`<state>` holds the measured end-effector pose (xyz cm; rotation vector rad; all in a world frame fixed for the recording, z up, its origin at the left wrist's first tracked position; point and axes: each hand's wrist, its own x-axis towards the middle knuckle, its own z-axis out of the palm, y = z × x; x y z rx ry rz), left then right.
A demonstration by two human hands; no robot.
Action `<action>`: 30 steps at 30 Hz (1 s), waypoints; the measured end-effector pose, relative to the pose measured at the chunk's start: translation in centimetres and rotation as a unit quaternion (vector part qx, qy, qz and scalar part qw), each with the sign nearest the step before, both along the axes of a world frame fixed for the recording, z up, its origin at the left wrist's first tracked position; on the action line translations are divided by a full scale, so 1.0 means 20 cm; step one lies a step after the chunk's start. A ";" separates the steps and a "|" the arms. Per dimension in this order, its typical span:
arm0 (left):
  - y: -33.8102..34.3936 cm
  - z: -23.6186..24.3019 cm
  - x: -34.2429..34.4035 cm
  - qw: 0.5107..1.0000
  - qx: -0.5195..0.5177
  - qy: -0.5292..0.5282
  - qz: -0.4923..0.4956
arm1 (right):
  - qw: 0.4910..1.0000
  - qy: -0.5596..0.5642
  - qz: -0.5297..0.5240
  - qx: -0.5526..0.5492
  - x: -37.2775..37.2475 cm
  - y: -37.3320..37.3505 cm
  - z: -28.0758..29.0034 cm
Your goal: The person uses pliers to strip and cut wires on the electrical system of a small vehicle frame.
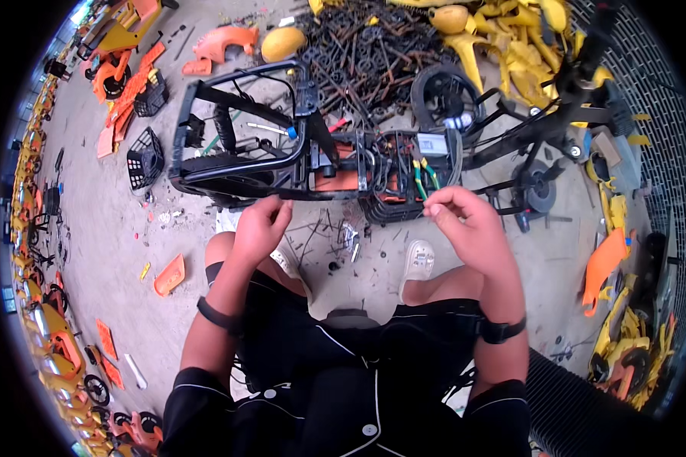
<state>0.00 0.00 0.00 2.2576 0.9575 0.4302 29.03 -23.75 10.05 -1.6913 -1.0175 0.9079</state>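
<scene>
A stripped black scooter frame (244,174) lies across in front of me, with wires and orange parts inside it. My left hand (262,228) is closed, thumb against curled fingers, just below the frame's near rail; anything in it is hidden. Over the frame's right part, my right hand (469,222) is closed in a pinch, and what it pinches is too small to make out. Pliers (419,180) with green and yellow handles rest on the frame, their lower end close to my right fingertips. Whether those fingers touch them, I cannot tell. Beside the pliers is a pale labelled box (432,144).
Behind the frame rises a heap of dark rusty metal parts (362,57), with yellow panels (522,53) to its right. A loose wheel (443,99) leans there. A black basket (145,160) and an orange panel (170,276) lie left. Small scraps (349,238) litter the floor between my shoes.
</scene>
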 end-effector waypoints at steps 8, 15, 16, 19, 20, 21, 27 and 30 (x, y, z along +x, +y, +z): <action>-0.03 -0.15 -0.57 0.991 -0.070 -0.044 0.103 | 0.992 0.098 -0.074 0.027 -0.06 -0.05 0.04; -0.16 -0.18 -0.54 0.976 -0.210 -0.058 -0.027 | 0.978 0.117 -0.164 -0.050 0.17 -0.28 -0.11; -0.16 -0.16 -0.60 0.981 -0.191 -0.043 -0.018 | 0.981 0.114 -0.146 -0.052 0.14 -0.25 -0.18; -0.12 -0.23 -0.87 0.982 -0.173 -0.065 0.049 | 0.985 0.137 -0.081 -0.061 0.04 -0.15 -0.53; -0.13 -0.24 -0.80 0.975 -0.195 -0.095 0.052 | 0.986 0.128 -0.079 -0.075 0.09 -0.26 -0.62; -0.17 -0.19 -0.70 0.962 -0.236 -0.123 0.061 | 0.985 0.120 -0.079 -0.092 0.16 -0.37 -0.70; -0.17 0.19 -0.45 0.876 -0.390 -0.240 0.152 | 0.977 0.124 -0.104 -0.142 0.31 -0.46 -0.87; -0.25 0.46 -0.21 0.890 -0.382 -0.227 0.105 | 0.976 0.136 -0.113 -0.130 0.36 -0.46 -0.87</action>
